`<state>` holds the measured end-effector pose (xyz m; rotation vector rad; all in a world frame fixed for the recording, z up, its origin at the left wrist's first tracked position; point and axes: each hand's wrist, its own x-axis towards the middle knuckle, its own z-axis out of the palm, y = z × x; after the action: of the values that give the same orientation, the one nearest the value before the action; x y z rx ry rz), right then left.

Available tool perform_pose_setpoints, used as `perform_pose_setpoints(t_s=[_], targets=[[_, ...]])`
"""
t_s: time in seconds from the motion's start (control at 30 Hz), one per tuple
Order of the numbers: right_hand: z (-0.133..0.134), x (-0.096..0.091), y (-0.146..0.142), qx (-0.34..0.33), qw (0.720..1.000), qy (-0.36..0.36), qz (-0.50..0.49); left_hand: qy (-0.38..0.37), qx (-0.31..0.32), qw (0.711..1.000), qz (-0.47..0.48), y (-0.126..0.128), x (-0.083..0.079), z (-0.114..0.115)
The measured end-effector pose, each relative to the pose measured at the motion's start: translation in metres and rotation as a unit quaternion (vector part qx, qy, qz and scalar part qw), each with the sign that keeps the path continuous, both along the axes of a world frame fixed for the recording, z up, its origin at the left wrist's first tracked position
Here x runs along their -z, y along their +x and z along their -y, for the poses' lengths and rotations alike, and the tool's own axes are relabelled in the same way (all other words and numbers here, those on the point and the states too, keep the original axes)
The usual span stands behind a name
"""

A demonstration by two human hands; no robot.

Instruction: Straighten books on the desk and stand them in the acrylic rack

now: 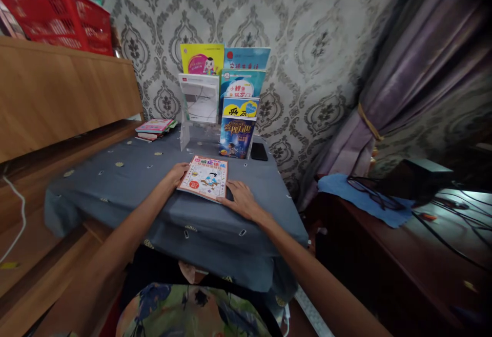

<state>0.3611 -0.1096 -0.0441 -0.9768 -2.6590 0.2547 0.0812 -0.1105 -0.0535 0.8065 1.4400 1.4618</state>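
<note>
A thin children's book (204, 178) lies on the grey-blue tablecloth (126, 165) with its cover facing up. The cover is pale with a red-orange border, colourful characters along the top and a cartoon figure in blue. My left hand (179, 173) grips its left edge, fingers closed around the side. At the lower right corner, my right hand (241, 199) holds the book, thumb at the bottom edge and fingers along the right side. Just behind the book stands a clear display rack (185, 136) with several books, including a dark blue one (236, 137) in front.
A black phone (259, 151) lies right of the rack. To the left is a small stack of books (154, 128). A red basket (61, 17) sits on a wooden cabinet (69, 83). On the right, a dark desk (369, 239) holds a blue cloth (346, 193), glasses and cables.
</note>
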Motion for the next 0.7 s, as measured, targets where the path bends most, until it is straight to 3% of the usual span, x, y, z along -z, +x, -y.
perform_pose_setpoints(t_s=[0.17, 0.37, 0.53, 0.7], targets=[[0.0, 0.0, 0.001, -0.007, 1.0, -0.019, -0.005, -0.009, 0.007, 1.0, -0.009, 0.003, 0.003, -0.004], [0.0, 0.001, 0.003, -0.02, 1.0, -0.014, -0.007, -0.011, 0.005, 0.987, -0.162, -0.002, 0.004, 0.0], [-0.01, -0.001, 0.006, -0.035, 0.999, -0.023, -0.008, 0.02, 0.011, 0.93, -0.366, -0.02, -0.003, 0.003], [-0.044, -0.01, -0.011, -0.016, 0.999, -0.041, 0.001, 0.057, 0.044, 0.858, -0.508, -0.027, -0.009, -0.019]])
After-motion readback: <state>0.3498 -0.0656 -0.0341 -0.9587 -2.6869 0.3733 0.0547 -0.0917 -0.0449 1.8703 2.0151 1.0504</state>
